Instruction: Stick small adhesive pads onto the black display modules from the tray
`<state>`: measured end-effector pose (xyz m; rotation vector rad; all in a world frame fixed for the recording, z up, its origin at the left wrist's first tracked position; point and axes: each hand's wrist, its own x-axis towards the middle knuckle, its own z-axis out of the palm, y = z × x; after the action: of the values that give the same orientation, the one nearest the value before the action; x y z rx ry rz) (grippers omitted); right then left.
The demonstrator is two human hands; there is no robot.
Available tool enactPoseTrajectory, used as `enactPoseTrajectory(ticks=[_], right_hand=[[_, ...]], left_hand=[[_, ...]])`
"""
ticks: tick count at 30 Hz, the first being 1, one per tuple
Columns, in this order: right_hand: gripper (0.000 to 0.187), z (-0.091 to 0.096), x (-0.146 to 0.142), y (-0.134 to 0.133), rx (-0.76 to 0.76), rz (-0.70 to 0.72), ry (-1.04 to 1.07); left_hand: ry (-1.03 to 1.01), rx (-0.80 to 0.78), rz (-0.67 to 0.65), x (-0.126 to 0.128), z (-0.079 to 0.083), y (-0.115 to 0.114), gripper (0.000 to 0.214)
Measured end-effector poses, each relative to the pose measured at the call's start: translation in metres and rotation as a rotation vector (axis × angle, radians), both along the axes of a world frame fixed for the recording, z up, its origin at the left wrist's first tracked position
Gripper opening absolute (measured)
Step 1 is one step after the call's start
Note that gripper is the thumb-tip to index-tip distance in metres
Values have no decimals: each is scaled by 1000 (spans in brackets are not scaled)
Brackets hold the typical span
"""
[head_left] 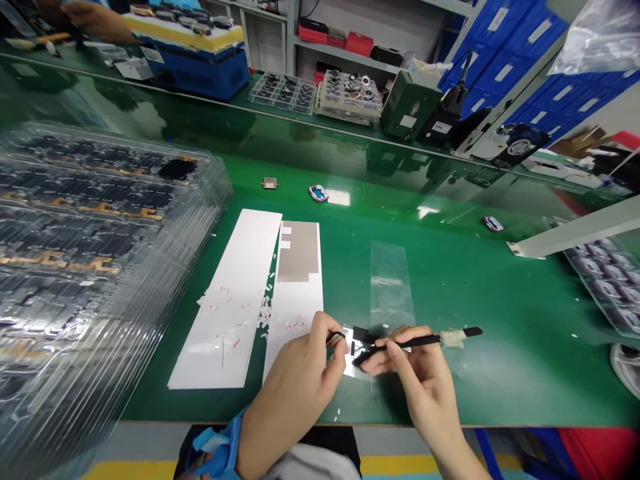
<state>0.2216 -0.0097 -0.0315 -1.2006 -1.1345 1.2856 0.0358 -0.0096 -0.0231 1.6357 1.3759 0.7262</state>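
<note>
Small black film piece (361, 335) lies near the front edge of the green bench mat (505, 393), on a shiny clear sheet (351, 368). Just left of the piece, the person's left hand (295, 380) is clenched, with thumb and forefinger pinching a thin dark sliver (335, 337) too small to identify. A blue cuff (220, 443) circles that wrist. Just right of the piece, the right hand (420, 380) grasps a slim black tool (415, 343) like a pen, its tip at the piece's lower edge and a frayed pale wrap (453, 337) around its shaft.

Beyond the piece lies a clear film strip (393, 280). Farther left, two white sheets (225, 300) sit side by side, one carrying a notched grey-brown patch (299, 250), with white scraps (263, 313) between them. Stacked clear trays (100, 233) of black parts with gold strips fill the area far left of the piece. Well beyond it are a small pink-rimmed part (319, 193), a blue machine (195, 60) and a co-worker's hand (95, 20). No label is readable.
</note>
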Motion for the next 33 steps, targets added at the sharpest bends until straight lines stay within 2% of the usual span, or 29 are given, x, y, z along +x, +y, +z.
enactPoseTrajectory(ticks=[2,6,9,12,18,22,26,33], right_hand=[[8,6,2,2,79,-46,-24],[11,32,-8,5,374,-115,-19],[15,51,-28,5,539,-26,19],[20,59,-48,7,601,73,32],[19,50,-62,18,659,87,32],[15,44,-62,18,689,7,40],[16,43,-65,14,704,-102,78],[15,40,-69,11,729,-61,15]], left_hand=[[-81,-16,25,-1,2,0,7],[-271,-31,99,-4,6,1,10],[-334,2,146,-6,8,1,10],[-430,24,132,-8,8,0,15],[-506,113,220,-10,8,-3,23],[-468,215,246,-9,8,0,20],[-441,217,276,-7,7,2,16],[-384,249,295,-6,3,1,27]])
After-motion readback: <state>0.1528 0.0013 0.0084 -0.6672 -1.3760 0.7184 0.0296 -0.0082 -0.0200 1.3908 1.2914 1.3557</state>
